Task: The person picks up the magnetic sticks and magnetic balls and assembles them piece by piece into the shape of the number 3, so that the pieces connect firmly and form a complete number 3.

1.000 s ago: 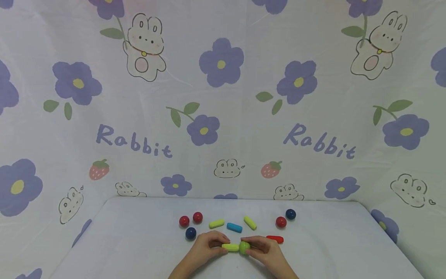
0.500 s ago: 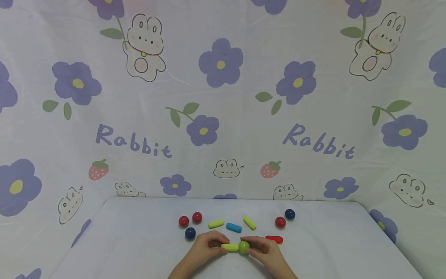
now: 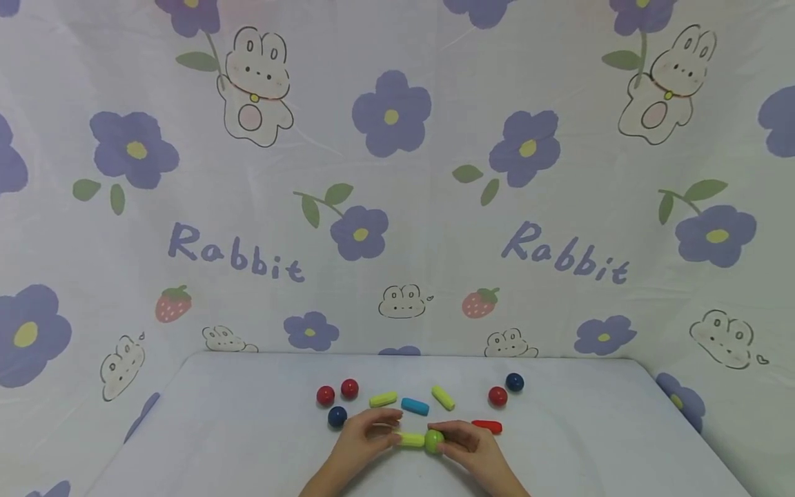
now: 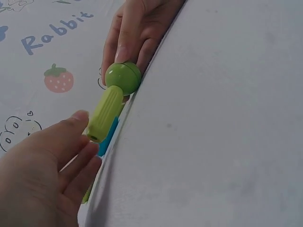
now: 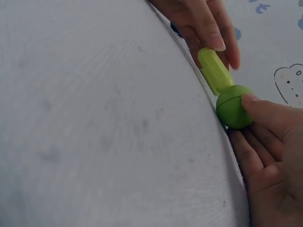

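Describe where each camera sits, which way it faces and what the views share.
Head: on the person's head, facing forward and down at the white table and rabbit-print backdrop; left hand, right hand and forearms show.
Left wrist: on that wrist, facing the ribbed yellow-green stick and green ball; left hand at lower left, right hand at top.
Right wrist: on that wrist, facing the pair too; right hand at lower right, left hand at top.
Both wrist views share the stick, the ball and both hands.

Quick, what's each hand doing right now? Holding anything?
Left hand: open, fingers parted near one end of the yellow stick; touching or not, I can't tell.
Right hand: closed, holding the green ball at the stick's other end.
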`<state>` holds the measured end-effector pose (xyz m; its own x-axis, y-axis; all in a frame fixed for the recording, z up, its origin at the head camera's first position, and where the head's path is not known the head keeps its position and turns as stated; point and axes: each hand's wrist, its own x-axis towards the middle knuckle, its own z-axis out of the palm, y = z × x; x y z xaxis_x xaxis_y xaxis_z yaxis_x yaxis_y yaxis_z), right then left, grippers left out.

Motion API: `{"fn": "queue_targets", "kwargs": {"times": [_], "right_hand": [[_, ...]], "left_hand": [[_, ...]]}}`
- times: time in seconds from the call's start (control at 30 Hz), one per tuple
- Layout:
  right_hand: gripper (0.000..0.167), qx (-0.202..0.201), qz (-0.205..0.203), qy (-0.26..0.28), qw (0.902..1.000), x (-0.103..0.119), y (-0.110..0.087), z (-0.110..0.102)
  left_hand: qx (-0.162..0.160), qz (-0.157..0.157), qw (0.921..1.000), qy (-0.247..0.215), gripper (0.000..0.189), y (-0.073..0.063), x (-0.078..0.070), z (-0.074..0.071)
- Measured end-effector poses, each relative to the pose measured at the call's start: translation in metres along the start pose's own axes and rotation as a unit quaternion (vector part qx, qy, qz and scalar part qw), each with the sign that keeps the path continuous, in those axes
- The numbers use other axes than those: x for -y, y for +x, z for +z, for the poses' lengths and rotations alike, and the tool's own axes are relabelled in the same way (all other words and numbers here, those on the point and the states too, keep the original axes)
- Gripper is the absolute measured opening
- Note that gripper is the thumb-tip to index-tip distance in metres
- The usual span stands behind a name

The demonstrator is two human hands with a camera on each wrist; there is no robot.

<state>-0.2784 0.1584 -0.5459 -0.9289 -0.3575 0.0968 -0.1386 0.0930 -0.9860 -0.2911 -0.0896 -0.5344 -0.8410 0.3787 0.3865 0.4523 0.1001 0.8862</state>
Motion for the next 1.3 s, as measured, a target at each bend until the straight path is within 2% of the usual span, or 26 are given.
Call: {"fn": "queue_targets", "kwargs": {"times": [0.1,0.2,0.3,0.43,0.53,0.63,0.73,0.97,1.2,1.3], "right_hand": [[0.037,-0.002,0.012,-0.005,0.9999,-0.001,0.0,0.0],[0.036,-0.003,0.012,-0.009,0.9999,-0.001,0.0,0.0],[0.036,-0.004,0.007,-0.01,0.9999,-0.001,0.0,-0.001],[0.036,-0.005,0.012,-0.008,0.9999,0.001,-0.001,0.0],[0.036,-0.007,0.017,-0.005,0.9998,0.002,-0.001,0.0],[0.035,-0.007,0.017,-0.005,0.9998,0.003,-0.001,0.001],[0.035,-0.008,0.019,-0.002,0.9998,0.003,-0.001,0.001],[0.036,-0.005,0.014,0.002,0.9999,0.002,-0.002,0.001],[0.035,-0.003,0.012,0.008,0.9999,-0.001,-0.001,0.001],[0.035,-0.003,0.009,0.006,0.9999,-0.001,-0.001,0.001]], "left_hand": [[-0.037,0.057,0.9971,0.036,0.039,0.0,-0.002,-0.001],[-0.079,0.1,0.9889,0.077,0.039,0.001,0.002,-0.002],[-0.125,0.114,0.9779,0.123,0.038,0.002,0.007,-0.004],[-0.203,0.113,0.9568,0.175,0.036,0.002,0.008,-0.009],[-0.263,0.106,0.9406,0.187,0.034,0.002,0.008,-0.013],[-0.304,0.089,0.9305,0.183,0.032,0.001,0.009,-0.015],[-0.329,0.075,0.9229,0.186,0.031,0.0,0.01,-0.016],[-0.363,0.044,0.9107,0.192,0.032,-0.002,0.01,-0.018],[-0.369,-0.047,0.9043,0.21,0.034,-0.004,0.009,-0.017],[-0.37,-0.058,0.9032,0.21,0.033,-0.005,0.008,-0.017]]}}
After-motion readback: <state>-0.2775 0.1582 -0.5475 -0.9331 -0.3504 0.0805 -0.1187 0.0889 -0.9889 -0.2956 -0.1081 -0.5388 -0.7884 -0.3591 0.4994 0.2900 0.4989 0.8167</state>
